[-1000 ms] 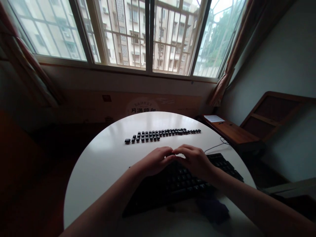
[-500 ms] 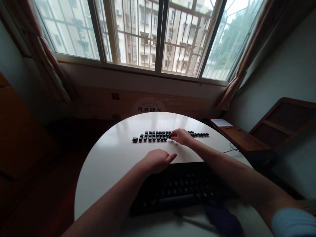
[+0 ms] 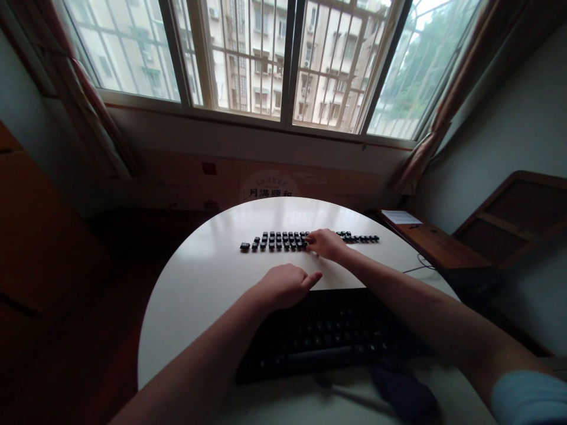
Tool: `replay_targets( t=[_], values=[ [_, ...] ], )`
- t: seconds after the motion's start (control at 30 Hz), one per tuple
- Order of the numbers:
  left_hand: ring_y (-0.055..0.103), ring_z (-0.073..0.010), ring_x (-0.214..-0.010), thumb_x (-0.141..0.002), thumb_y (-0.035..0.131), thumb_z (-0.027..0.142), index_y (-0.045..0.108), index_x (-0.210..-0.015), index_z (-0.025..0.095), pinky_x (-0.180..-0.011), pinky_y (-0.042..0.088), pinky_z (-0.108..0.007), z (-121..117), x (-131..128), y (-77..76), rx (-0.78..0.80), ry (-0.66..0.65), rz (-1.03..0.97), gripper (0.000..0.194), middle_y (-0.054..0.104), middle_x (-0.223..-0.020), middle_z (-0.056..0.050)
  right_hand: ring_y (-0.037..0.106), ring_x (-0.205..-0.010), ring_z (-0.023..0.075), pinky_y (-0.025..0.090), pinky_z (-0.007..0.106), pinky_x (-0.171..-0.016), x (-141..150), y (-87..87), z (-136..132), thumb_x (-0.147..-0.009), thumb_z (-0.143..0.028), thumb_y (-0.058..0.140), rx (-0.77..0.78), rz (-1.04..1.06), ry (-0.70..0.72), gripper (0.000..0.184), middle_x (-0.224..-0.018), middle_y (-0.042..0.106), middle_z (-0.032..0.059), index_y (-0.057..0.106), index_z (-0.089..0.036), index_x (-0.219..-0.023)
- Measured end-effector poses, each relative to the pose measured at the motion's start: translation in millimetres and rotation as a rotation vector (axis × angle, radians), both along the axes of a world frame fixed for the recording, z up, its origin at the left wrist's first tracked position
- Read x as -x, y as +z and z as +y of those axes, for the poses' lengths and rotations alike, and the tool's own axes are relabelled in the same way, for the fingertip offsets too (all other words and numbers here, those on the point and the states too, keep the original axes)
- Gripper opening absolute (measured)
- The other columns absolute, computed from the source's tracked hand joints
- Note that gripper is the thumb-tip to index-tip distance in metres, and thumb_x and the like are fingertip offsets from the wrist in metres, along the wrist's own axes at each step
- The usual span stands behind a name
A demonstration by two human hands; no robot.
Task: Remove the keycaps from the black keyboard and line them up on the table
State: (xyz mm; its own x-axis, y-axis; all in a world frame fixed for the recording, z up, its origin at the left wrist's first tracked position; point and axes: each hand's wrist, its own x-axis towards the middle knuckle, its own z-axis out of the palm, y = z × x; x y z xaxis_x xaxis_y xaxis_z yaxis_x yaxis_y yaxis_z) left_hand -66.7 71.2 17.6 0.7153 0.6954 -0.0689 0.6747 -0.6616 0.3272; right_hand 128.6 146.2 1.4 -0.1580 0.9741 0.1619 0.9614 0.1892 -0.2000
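Small black keycaps (image 3: 278, 240) stand in several rows across the far part of the white round table. At the right end of the nearest row, my right hand (image 3: 326, 243) is closed in a pinch on a keycap (image 3: 305, 244), which its fingers partly cover. My left hand (image 3: 286, 285) hovers over the back left of a black keyboard (image 3: 328, 330), fingers curled under and thumb pointing right. Whatever it holds, if anything, is hidden. Part of the keyboard's right side lies beneath my right forearm.
On the white table (image 3: 190, 283), a dark purple cloth (image 3: 405, 392) and a thin-handled tool (image 3: 354, 396) lie near the front edge. A cable (image 3: 419, 269) runs off at the right. Beyond it are a wooden stand (image 3: 436, 239) with paper and a chair (image 3: 518, 212).
My hands were together above the keyboard; then my right hand reached forward to the keycap rows, where it stays. My left hand remains over the keyboard. The view has shifted slightly.
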Motion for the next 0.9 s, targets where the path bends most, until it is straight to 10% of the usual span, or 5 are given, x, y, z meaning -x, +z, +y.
replay_targets(
  t=[0.23, 0.33, 0.43, 0.6, 0.9],
  values=[
    [0.062, -0.0246, -0.069, -0.095, 0.014, 0.064, 0.070, -0.074, 0.017, -0.064, 0.041, -0.033, -1.9, -0.1, 3.3, -0.012, 0.005, 0.017, 0.076, 0.070, -0.077, -0.012, 0.066, -0.094, 0.0221, 0.046, 0.029, -0.084, 0.5, 29.1, -32.1, -0.096, -0.032, 0.048, -0.161, 0.076, 0.035, 0.031, -0.098, 0.072, 0.0103, 0.075, -0.017, -0.097],
    [0.061, -0.0239, -0.069, -0.093, 0.031, 0.060, 0.071, -0.077, 0.019, -0.062, 0.041, -0.032, -2.2, -0.1, 4.5, -0.039, -0.013, 0.055, 0.060, 0.070, -0.078, -0.010, 0.065, -0.092, 0.0195, 0.049, 0.029, -0.084, -15.4, 51.8, -76.2, -0.102, -0.045, 0.025, -0.280, 0.452, 0.097, 0.056, -0.101, 0.069, 0.0106, 0.074, -0.016, -0.099],
    [0.061, -0.0235, -0.070, -0.089, 0.043, 0.059, 0.071, -0.079, 0.019, -0.062, 0.041, -0.032, -3.7, -0.6, 5.6, -0.071, -0.038, 0.083, 0.049, 0.070, -0.078, -0.010, 0.062, -0.064, 0.0153, 0.052, 0.026, -0.061, -35.0, 61.9, -132.2, -0.097, -0.065, 0.017, -0.077, 0.858, 0.074, 0.073, -0.071, 0.064, 0.0054, 0.072, -0.017, -0.097],
    [0.060, -0.0233, -0.075, -0.085, 0.051, 0.058, 0.066, -0.085, 0.020, -0.063, 0.041, -0.031, -9.8, -3.0, 7.3, -0.111, -0.095, 0.073, 0.041, 0.069, -0.085, -0.009, 0.047, -0.039, 0.0085, 0.040, 0.018, -0.039, -43.5, 40.8, -190.7, -0.087, -0.062, 0.053, 0.354, 1.065, 0.024, 0.047, -0.049, 0.048, -0.0054, 0.063, -0.017, -0.090],
    [0.059, -0.0226, -0.077, -0.083, 0.057, 0.056, 0.057, -0.094, 0.020, -0.062, 0.039, -0.030, -8.0, -4.8, 2.2, -0.071, -0.132, 0.034, 0.038, 0.066, -0.093, -0.007, 0.040, -0.032, 0.0066, 0.037, 0.017, -0.032, -23.5, 1.5, -163.9, -0.087, -0.056, 0.051, 0.309, 1.116, -0.087, 0.043, -0.044, 0.040, -0.0080, 0.049, -0.018, -0.066]
  ],
)
